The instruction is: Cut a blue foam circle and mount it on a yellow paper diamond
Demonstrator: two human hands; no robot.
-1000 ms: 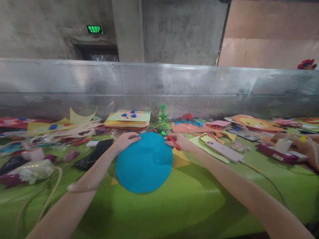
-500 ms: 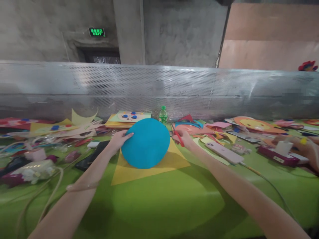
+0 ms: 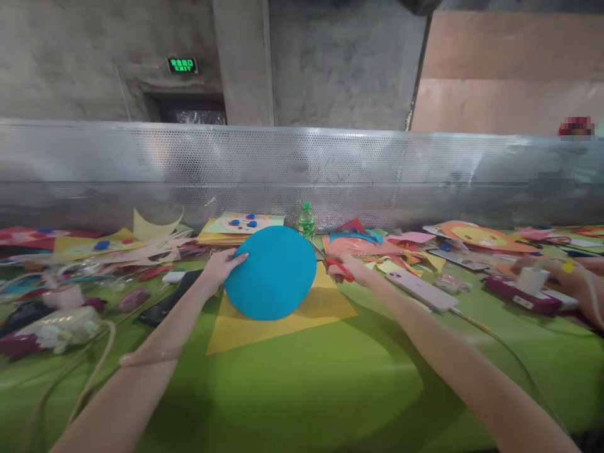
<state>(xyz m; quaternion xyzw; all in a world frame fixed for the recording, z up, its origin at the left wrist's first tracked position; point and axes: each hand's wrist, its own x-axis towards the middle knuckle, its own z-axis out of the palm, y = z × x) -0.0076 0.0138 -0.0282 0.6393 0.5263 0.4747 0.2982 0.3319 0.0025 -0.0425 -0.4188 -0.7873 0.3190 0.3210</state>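
My left hand (image 3: 221, 267) pinches the left edge of a round blue sheet of paper (image 3: 271, 274), thumb on its front face. The sheet is tilted up, facing me, above a yellow sheet (image 3: 325, 308) that lies on the green tabletop (image 3: 302, 390). Red-handled scissors (image 3: 342, 270) are gripped in my right hand (image 3: 352, 269), at the right of the blue paper. Their blades point up and left toward its right edge. Whether the blades touch the paper I cannot tell.
A green-capped bottle (image 3: 306, 221) stands behind the blue paper. To the right lie a pink phone (image 3: 421, 289) on a cable and a purple power strip (image 3: 521, 294), near another person's hand (image 3: 582, 283). Paper scraps (image 3: 160, 245) and a black pouch (image 3: 165, 302) lie left.
The scissors have turned in my right hand, their blades now slanting left toward the blue paper's edge. The view has shifted slightly. My left hand keeps its hold on the paper.
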